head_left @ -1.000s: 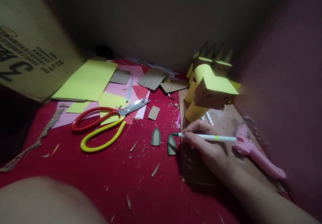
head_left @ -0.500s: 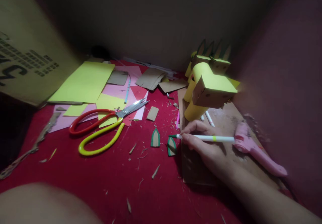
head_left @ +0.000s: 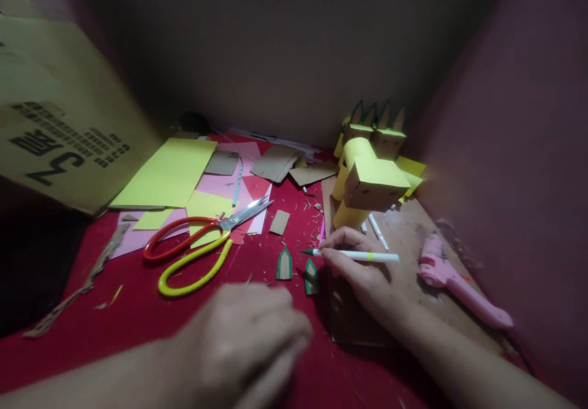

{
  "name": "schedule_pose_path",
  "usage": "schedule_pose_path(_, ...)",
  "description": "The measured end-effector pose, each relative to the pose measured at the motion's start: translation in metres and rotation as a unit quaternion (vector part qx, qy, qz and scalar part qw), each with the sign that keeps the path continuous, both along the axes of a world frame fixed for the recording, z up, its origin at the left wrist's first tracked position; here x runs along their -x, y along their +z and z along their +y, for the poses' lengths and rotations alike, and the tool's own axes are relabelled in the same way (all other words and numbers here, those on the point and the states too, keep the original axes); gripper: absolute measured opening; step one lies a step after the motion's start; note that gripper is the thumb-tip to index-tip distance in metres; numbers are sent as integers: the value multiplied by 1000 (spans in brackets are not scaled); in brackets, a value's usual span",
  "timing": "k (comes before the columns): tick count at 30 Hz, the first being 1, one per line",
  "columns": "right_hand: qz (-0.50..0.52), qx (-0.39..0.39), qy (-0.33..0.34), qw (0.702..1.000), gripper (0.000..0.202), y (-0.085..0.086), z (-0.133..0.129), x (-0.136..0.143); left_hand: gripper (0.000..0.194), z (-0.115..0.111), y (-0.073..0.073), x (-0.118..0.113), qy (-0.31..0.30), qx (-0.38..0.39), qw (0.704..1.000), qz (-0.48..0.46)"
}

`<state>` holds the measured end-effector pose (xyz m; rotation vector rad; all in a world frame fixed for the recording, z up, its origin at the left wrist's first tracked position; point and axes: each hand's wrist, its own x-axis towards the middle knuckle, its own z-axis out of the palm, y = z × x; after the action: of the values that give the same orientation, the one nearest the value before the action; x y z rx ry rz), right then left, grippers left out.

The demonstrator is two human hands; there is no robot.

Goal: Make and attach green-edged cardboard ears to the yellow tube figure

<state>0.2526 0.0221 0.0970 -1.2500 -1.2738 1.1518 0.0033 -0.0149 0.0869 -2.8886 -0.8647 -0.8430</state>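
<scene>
My right hand (head_left: 351, 259) pinches a white green-tipped marker (head_left: 379, 256) near its front end. The marker's tip hangs just above two small pointed cardboard pieces with green edges. One cardboard piece (head_left: 311, 279) lies right below the tip, and the other cardboard piece (head_left: 284, 266) is a little to its left. At the lower middle, my left hand (head_left: 250, 335) is blurred by motion, with its fingers seemingly curled and their tips hidden. Beyond it, large scissors (head_left: 197, 243) with red and yellow handles lie spread on the red cloth.
Yellow cardboard models (head_left: 374, 182) stand on a cardboard sheet (head_left: 353, 317) at right, behind a pink glue gun (head_left: 462, 286). Yellow paper (head_left: 169, 173) and cardboard scraps (head_left: 275, 162) lie at the back. A big cardboard box (head_left: 68, 115) stands at left. Shavings litter the red cloth (head_left: 151, 323).
My left hand has come into view from the lower left. The marker tip has lifted off the right-hand cardboard piece. The camera view has shifted slightly.
</scene>
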Motion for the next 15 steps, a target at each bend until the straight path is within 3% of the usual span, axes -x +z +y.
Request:
schedule_pose_path(1,6,9,5,1000,18,-1,1,3,27,15,3,6,-22,-21,1000,0)
schedule_pose_path(3,15,30,21,999,19,-4,2,9,31,42,1,16,-2,-98,995,-23)
schedule_pose_path(6,21,46,37,998,18,-8,4,14,34,64,-12,22,5,-114,993,-19)
schedule_pose_path(9,25,38,35,998,18,-12,5,15,37,64,-19,17,-5,-114,993,-9)
schedule_pose_path(15,2,36,38,999,16,-11,3,12,35,56,-17,9,-1,-80,997,11)
